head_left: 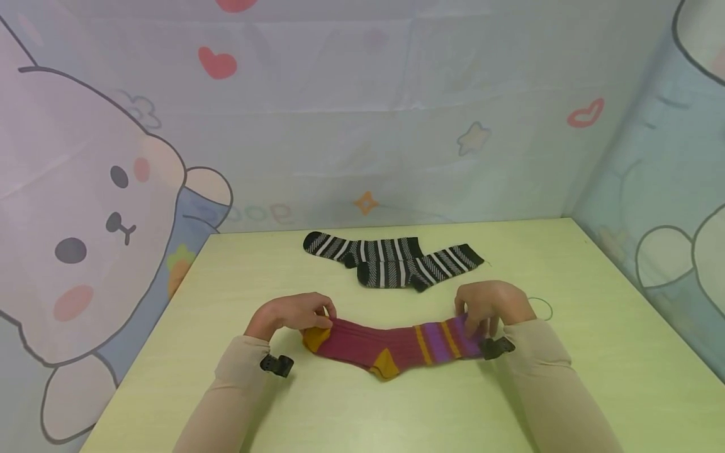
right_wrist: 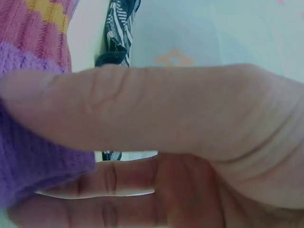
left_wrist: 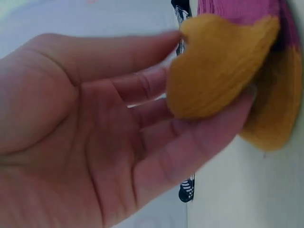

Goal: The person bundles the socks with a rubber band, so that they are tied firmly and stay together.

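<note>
A maroon sock (head_left: 362,343) with yellow toe and heel and a purple-and-yellow striped cuff lies stretched sideways near the table's middle. At its toe end, my left hand (head_left: 300,311) pinches the yellow toe (left_wrist: 218,61) between thumb and fingers. Below that lifted toe, the left wrist view shows a second yellow toe (left_wrist: 273,104), so two socks appear to lie one on the other. My right hand (head_left: 484,305) grips the purple cuff (right_wrist: 42,142), thumb on one side and fingers on the other.
Behind the maroon sock lie two black-and-white striped socks (head_left: 387,275), partly overlapping. A thin green loop (head_left: 542,307) shows beside the right wrist. The pale yellow table (head_left: 187,327) ends at a printed cloth backdrop (head_left: 351,126), which also hangs at both sides.
</note>
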Motion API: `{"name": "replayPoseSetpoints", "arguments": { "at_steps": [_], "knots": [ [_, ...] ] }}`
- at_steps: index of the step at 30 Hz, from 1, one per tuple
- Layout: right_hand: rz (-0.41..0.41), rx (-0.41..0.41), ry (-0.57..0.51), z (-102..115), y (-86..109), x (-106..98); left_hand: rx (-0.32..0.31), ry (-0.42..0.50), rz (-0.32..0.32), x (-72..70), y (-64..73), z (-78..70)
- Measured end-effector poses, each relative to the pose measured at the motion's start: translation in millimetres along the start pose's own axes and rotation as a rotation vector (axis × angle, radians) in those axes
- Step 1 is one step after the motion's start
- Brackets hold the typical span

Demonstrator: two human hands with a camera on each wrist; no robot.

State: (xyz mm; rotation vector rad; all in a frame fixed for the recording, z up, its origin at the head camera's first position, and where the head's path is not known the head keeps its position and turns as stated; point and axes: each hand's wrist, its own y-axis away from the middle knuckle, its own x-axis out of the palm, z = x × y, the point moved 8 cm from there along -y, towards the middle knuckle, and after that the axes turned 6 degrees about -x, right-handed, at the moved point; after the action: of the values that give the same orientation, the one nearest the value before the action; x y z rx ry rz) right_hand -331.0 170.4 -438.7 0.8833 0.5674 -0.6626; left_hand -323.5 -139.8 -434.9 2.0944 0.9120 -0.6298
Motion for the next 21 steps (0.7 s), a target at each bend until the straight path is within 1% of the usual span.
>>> {"name": "replayPoseSetpoints", "arguments": {
  "at_steps": [3, 5, 8, 12, 16, 18, 21],
  "knots": [
    [-0.015, -0.018, 0.057, 1.0, -1.4, -2.6, -0.027, -0.002, -0.013, -1.1, -0.8, 2.6],
    [-0.021, -0.028, 0.104, 1.3, -3.1, -3.1, -0.044, -0.026, -0.033, -1.7, -1.8, 4.6],
    [-0.025, -0.039, 0.152, 1.6, -5.9, -2.7, -0.069, -0.084, -0.069, -3.3, -2.6, 5.9],
    [-0.026, -0.053, 0.178, 2.3, -8.6, -1.9, -0.086, -0.152, -0.105, -5.1, -3.0, 5.8],
    [-0.023, -0.077, 0.199, 4.5, -10.7, -2.0, -0.092, -0.187, -0.138, -7.5, -4.4, 6.3],
    [-0.022, -0.086, 0.205, 5.3, -11.5, -2.3, -0.091, -0.189, -0.153, -8.5, -5.3, 6.6],
    [-0.024, -0.089, 0.203, 5.5, -12.8, -2.3, -0.098, -0.171, -0.158, -8.4, -6.3, 7.6]
  ]
}}
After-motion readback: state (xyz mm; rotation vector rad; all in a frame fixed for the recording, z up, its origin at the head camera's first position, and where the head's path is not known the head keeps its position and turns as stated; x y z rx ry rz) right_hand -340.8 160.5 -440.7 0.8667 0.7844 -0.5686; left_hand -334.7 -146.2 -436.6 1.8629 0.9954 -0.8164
